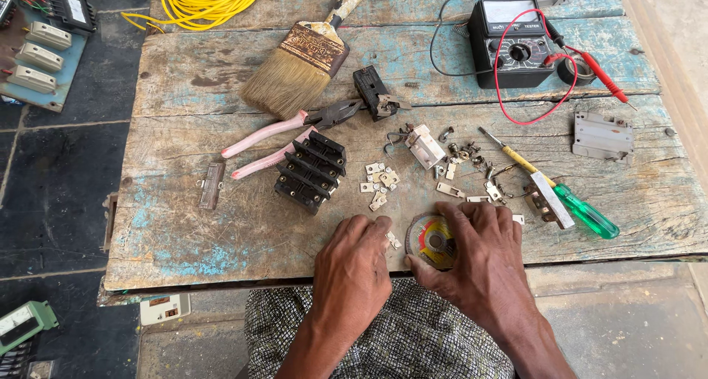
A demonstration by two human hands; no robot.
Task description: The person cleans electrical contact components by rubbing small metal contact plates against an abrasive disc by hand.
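Grinding disc lies flat at the near edge of the wooden table, and I see my right hand gripping it by the rim. My left hand rests loosely curled, palm down and holding nothing, just beside small metal contacts.

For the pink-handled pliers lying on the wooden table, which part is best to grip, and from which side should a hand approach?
Probably the two pink handles of the pink-handled pliers, taken together from above near their splayed left ends. They lie flat on the weathered wooden table, with bare wood on that side. The dark jaws point right, between the wide paintbrush and the black ribbed block, leaving less room there.
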